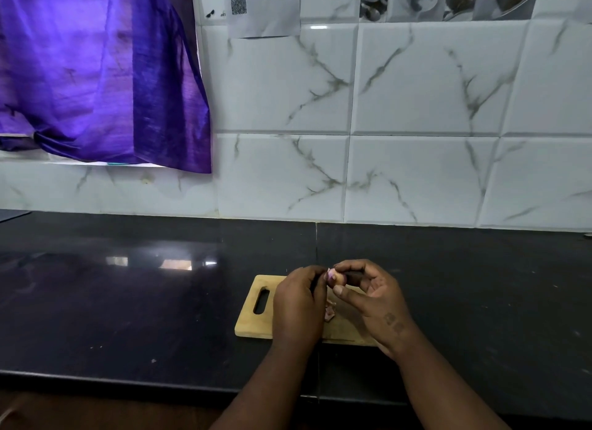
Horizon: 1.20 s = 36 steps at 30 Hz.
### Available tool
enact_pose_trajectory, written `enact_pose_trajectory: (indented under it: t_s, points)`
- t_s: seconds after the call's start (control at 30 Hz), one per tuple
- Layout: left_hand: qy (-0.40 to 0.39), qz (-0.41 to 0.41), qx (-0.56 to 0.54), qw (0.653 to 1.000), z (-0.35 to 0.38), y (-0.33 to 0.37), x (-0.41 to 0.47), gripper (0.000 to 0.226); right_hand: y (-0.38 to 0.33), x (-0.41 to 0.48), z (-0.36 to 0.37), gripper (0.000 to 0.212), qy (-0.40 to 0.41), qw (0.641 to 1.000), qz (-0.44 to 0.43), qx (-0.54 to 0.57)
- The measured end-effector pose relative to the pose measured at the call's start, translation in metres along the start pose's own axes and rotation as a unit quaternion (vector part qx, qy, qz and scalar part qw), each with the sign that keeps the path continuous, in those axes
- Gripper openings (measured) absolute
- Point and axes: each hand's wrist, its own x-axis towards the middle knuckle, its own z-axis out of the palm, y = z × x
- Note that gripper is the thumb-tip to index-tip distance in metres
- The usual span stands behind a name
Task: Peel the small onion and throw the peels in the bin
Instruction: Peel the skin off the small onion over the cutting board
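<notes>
Tiny onion (pixel 336 278) pinched in the right hand (pixel 373 296) over the board (pixel 253 324), left hand (pixel 299 304) closed at its skin; looks light and slippery, so grip the ends.

Your cutting board (pixel 256 320) lies on the countertop (pixel 128 301), a little right of centre, its handle slot to the left. Your left hand (pixel 299 304) and right hand (pixel 373 298) meet above the board's far edge, the small onion (pixel 336 277) pinched between them. Peels (pixel 330 312) lie on the board below the onion, between your hands. Behind the countertop stands the tiled wall (pixel 416 109). A curtain (pixel 96 77) hangs at upper left, and a paper sheet (pixel 266 10) is stuck on the wall just right of it.
</notes>
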Motion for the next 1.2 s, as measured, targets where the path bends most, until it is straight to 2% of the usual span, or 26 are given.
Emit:
enact_pose_trajectory:
  t_s: [0.2,0.37,0.67,0.9,1.07,1.2]
  points:
    - [0.008,0.039,0.048,0.998,-0.003,0.006,0.001,0.012,-0.002,-0.001,0.000,0.028,-0.004,0.999,0.011,0.031]
    - [0.019,0.015,0.045,0.999,-0.001,0.002,0.003,0.008,-0.002,0.001,0.001,0.031,0.008,0.998,0.017,0.053]
    - [0.011,-0.041,0.094,0.995,0.003,-0.009,0.003,0.013,-0.004,0.001,0.000,0.027,-0.006,0.988,0.065,0.142]
    - [0.013,-0.019,0.074,0.997,0.000,-0.006,0.003,0.020,-0.004,0.002,0.001,0.023,-0.009,0.987,0.087,0.137]
    - [0.041,0.004,0.003,0.999,-0.004,0.002,-0.001,0.018,-0.001,0.002,0.002,0.024,0.003,0.995,0.072,0.069]
    - [0.037,0.016,0.001,0.999,-0.006,0.005,-0.002,0.020,0.000,0.001,0.000,0.027,0.003,0.996,0.067,0.054]
